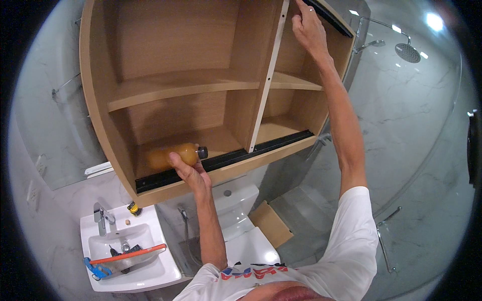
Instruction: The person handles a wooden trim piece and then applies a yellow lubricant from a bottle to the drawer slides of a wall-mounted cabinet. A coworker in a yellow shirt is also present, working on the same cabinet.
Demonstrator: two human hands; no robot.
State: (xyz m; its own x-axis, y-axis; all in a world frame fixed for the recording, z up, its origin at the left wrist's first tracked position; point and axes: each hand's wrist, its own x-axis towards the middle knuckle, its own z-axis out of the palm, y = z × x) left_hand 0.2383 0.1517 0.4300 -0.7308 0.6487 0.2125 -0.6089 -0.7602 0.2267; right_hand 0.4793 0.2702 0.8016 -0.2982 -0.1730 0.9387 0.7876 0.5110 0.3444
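My left hand (192,173) is closed around a clear bottle (187,152) of amber liquid with a black cap. The bottle lies on its side at the lower left compartment of a wooden wall cabinet (173,75), its cap toward the right. Beneath it, a black track (226,159) runs along the cabinet's lower front edge. My right hand (310,29) reaches up to the cabinet's upper right, beside another black track (331,20). Its fingers run past the top of the picture, so what they touch, if anything, is out of sight.
A white upright strip (268,85) divides the cabinet's shelves. Below left, a washbasin (165,266) holds an orange-and-blue tool (128,255); a small black-and-yellow item (133,208) stands on its rim. A white toilet (251,248), a cardboard piece (271,223) and a shower head (407,52) surround me.
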